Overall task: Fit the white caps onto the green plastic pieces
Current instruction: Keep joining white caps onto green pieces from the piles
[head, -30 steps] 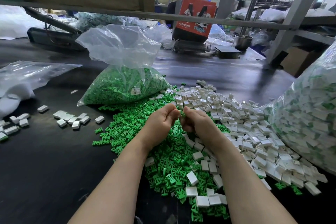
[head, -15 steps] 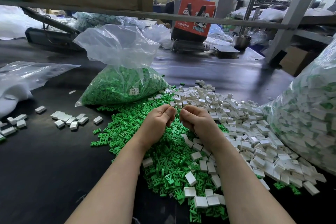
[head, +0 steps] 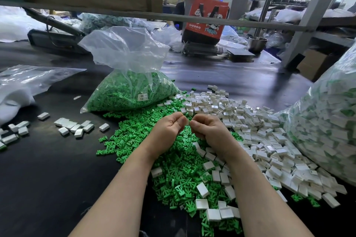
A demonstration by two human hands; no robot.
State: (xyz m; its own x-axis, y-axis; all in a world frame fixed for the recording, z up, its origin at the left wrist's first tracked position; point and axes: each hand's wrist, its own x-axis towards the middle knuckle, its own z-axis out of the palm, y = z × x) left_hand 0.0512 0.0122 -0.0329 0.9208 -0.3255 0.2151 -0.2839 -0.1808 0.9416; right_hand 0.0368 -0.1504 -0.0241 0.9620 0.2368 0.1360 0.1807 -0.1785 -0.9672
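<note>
My left hand (head: 168, 131) and my right hand (head: 209, 131) are curled, fingertips meeting over the pile of loose green plastic pieces (head: 173, 163). A small white cap (head: 187, 121) is pinched between the thumbs and forefingers of both hands. Whether a green piece sits inside it is hidden by my fingers. A heap of loose white caps (head: 250, 127) spreads out to the right of my hands, with some lying on the green pile near my forearms.
A clear bag of green pieces (head: 131, 92) stands behind the pile. A big bag of capped pieces (head: 327, 121) fills the right side. Several white pieces (head: 74, 126) lie on the black table (head: 48, 169) at left. Another person sits across, behind a red bag (head: 205, 19).
My hands have turned slightly and drawn together at the fingertips, and the white cap now shows between them. The piles and bags have not moved.
</note>
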